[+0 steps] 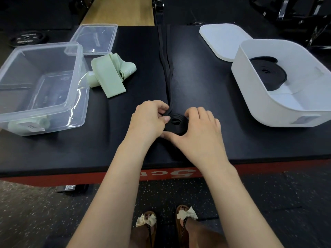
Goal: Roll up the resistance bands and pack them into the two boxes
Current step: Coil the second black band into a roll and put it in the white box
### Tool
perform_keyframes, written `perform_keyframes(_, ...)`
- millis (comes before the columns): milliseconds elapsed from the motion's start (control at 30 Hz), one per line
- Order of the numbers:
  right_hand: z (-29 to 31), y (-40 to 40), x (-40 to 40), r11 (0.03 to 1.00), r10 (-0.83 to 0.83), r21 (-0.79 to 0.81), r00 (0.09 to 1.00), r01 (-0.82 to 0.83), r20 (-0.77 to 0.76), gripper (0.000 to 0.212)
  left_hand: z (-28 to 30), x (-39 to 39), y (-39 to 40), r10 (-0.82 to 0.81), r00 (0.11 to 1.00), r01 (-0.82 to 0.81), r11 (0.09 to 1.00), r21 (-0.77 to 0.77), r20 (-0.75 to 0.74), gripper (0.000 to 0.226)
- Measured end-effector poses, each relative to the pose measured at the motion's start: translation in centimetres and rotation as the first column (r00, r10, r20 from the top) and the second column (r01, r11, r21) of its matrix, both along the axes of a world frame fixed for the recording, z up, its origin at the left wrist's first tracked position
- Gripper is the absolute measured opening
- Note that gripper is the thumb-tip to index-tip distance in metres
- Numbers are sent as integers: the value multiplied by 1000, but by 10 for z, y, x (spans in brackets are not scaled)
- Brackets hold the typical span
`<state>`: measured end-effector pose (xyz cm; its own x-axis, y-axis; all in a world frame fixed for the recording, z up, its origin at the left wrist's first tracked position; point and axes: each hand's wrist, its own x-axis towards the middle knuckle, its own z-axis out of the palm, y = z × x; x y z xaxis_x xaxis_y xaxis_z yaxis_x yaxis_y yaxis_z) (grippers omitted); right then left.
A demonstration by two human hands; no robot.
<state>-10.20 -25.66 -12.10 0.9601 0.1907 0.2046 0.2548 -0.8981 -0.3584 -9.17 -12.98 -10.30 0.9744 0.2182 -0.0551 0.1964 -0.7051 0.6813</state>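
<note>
Black gym platform (pixel 206 90) (red-edged, speckled floor below): left hand (pixel 148 119) and right hand (pixel 198 129) grip black band (pixel 176 122).

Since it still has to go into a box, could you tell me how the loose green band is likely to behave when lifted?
The green band lies in slack folds on the mat, so it will probably droop and unfold when lifted. It looks thin and flat, so likely light. Unrolled, it should not roll away.
</note>
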Motion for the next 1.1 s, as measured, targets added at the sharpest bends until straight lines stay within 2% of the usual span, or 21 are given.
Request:
perform_keyframes(167,-3,5,1,997,37,62,999,-38,16,52,-1,-3,4,-20,1000,20,999,-39,5,39)
perform_keyframes(267,-1,0,6,994,89,74,995,-86,-37,50,-1,-4,7,-47,999,46,999,-28,-3,43)
perform_keyframes(500,6,-13,14,975,203,123,968,-185,-147,51,-3,-2,14,-27,1000,28,996,-87,9,20)
perform_keyframes(667,4,-13,11,985,164,79,977,-155,-133,59,-3,2,11,-28,1000,27,998,-64,-12,18)
perform_keyframes(800,1,-4,3,998,30,62,996,-25,-85,73,-5,3,8,-13,1000,13,998,-55,-7,19)
perform_keyframes(900,-1,4,1,999,-36,35,999,37,-37,69,-7,2,8,-14,1000,16,997,-72,25,23)
perform_keyframes(1000,-1,4,4,998,13,63,999,-10,-40,61,-5,0,9,-46,997,50,995,-81,57,39)
perform_keyframes(1100,0,-1,8,988,93,134,991,-80,-93,63,-3,-1,9,-68,997,69,996,-62,28,44)
